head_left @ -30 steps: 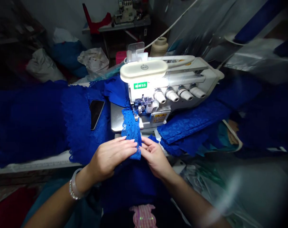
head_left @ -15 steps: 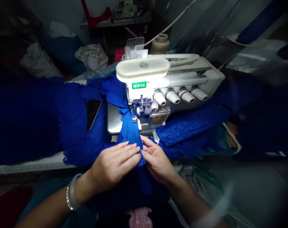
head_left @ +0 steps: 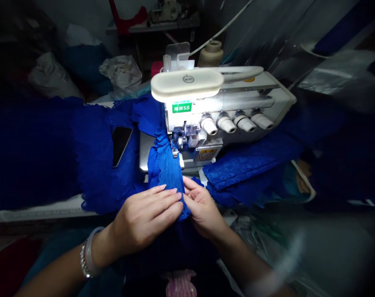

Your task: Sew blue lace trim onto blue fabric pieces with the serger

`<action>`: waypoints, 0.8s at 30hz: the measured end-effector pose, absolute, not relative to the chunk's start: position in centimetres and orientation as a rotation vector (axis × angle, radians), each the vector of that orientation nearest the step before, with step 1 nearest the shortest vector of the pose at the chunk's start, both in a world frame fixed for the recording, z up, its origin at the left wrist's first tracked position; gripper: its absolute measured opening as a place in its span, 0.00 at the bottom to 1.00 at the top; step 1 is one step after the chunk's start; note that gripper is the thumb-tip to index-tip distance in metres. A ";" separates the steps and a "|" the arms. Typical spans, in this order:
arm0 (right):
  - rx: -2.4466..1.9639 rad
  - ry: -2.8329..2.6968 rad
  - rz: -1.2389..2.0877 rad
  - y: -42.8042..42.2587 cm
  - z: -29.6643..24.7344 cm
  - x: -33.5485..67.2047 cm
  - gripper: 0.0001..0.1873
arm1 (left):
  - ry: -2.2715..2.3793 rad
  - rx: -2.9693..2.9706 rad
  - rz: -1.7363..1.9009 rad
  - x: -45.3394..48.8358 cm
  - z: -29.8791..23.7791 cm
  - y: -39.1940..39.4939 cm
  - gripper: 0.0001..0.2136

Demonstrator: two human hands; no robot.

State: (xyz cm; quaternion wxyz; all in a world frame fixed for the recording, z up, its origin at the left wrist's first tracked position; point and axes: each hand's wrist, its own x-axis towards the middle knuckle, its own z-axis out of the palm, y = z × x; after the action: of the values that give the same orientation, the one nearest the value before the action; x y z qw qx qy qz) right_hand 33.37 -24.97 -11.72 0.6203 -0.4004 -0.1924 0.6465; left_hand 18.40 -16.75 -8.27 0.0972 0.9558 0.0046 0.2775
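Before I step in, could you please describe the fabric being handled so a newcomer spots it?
Find the white sewing machine with the green label. At its presser foot, a blue fabric strip runs toward the person. Unlike neighbouring blue cloth, left hand and right hand touch it.

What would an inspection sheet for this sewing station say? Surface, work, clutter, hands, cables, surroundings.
Surface: white table edge visible at left; blue lace cloth spread over it.
Work: blue strip runs to the needle area of the white sewing machine; gathered there.
Clutter: phone lying on the cloth; folded blue lace at right.
Hands: left hand flat on the strip; right hand at its right edge, grip unclear.
Cables: pale cord rises behind the machine.
Surroundings: dim; pale sack and second machine behind.
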 end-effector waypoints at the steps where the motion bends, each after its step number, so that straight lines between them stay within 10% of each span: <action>1: -0.928 -0.449 1.468 -25.0 -11.8 33.4 0.22 | 0.010 2.834 0.824 18.4 -8.4 -16.9 0.14; 24: -0.918 -0.418 1.592 -25.0 -11.6 34.9 0.19 | 0.525 2.063 0.571 17.9 -8.5 -15.1 0.16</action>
State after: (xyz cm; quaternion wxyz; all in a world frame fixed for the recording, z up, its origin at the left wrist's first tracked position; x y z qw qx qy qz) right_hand 34.86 -24.96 -11.57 0.5879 -0.3941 -0.1796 0.6832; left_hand 17.95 -15.05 -8.47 0.4518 0.8351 0.2124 0.2312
